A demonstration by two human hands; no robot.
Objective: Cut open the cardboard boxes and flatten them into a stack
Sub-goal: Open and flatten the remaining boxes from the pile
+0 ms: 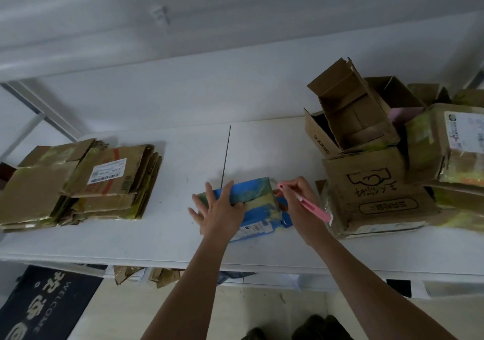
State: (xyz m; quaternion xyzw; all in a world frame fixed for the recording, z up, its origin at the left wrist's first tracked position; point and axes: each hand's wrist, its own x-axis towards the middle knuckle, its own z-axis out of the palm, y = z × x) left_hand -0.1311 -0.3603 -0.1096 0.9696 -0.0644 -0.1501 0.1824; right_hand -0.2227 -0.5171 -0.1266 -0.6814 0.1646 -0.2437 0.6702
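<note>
L hand [221, 210] on blue box [258, 198]

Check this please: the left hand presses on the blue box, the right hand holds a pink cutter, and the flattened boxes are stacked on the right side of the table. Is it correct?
One detail is wrong. The head view shows the flattened boxes stacked on the left side of the table; uncut boxes are piled on the right. The left hand does press the blue box, and the right hand holds the pink cutter.
</note>
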